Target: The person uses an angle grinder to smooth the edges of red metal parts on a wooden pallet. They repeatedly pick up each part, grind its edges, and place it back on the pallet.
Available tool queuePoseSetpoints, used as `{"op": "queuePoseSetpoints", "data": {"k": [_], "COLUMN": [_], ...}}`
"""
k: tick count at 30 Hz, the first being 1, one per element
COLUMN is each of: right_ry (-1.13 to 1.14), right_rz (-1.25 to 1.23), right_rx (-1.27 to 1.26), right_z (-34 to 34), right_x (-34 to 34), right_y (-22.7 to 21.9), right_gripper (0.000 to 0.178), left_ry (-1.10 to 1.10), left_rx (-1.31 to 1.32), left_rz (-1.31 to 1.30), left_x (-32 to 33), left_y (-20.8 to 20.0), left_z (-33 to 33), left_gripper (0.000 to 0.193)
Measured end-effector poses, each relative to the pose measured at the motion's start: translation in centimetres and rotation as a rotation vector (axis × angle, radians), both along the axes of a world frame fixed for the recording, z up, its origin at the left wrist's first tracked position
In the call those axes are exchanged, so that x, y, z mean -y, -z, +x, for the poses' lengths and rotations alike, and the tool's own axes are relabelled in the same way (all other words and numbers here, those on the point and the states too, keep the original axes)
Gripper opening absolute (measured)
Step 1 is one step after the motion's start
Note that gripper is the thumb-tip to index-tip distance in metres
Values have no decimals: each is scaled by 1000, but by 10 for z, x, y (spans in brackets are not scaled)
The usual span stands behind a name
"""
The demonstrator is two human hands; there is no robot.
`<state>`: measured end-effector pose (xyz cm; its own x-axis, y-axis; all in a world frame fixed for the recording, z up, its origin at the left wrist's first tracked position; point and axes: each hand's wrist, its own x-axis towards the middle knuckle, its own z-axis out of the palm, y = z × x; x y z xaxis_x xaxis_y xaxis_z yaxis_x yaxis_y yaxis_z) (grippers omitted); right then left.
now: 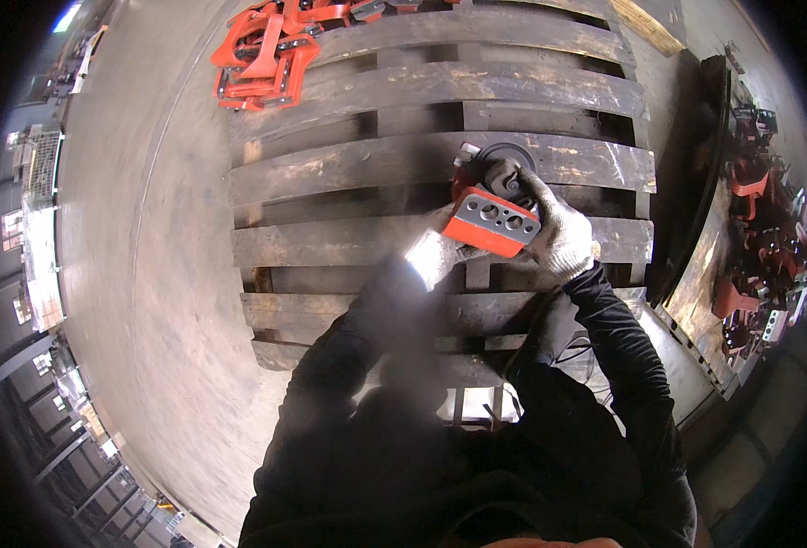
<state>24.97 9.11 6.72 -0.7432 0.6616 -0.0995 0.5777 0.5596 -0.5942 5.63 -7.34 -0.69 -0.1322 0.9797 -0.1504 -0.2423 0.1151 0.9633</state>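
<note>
A red metal bracket [493, 239] is tilted up between my hands, over the slatted pallet. Its flat grey face carries two large round holes and smaller ones. My left hand [433, 258], in a pale work glove, closes on the bracket's left end; glare and blur soften its outline. At the right end, my right hand [560, 236], also gloved, grips the bracket, its fingers reaching over a dark grey rounded portion behind the face. Just beyond lies a dark round disc [517, 155], with a small red and pale piece at its left; I cannot tell whether they belong together.
The worn wooden pallet [330, 212] has gaps between its boards. Red metal parts [267, 57] are piled at its far left corner. On the right, another wooden pallet [696, 274] stands beside more red parts [749, 297]. A thin dark cable [591, 370] loops near my right leg.
</note>
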Motion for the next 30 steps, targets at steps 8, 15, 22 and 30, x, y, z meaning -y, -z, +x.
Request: {"op": "queuePoseSetpoints", "data": {"k": [8, 15, 22, 30], "right_ry": [200, 357, 152, 47], "right_rz": [-314, -483, -540, -409], "right_rx": [-149, -312, -478, -202], "right_z": [17, 19, -1, -17], "right_x": [-3, 5, 18, 18], "right_y": [10, -16, -36, -43], "right_gripper": [93, 93, 96, 94], "left_ry": [-217, -800, -670, -660], "left_rx": [-128, 44, -640, -608], "left_rz": [-67, -538, -420, -501], "left_x": [1, -41, -35, -32], "left_y": [6, -26, 55, 57], "left_z": [-21, -51, -85, -75], "left_gripper": [40, 34, 33, 35]}}
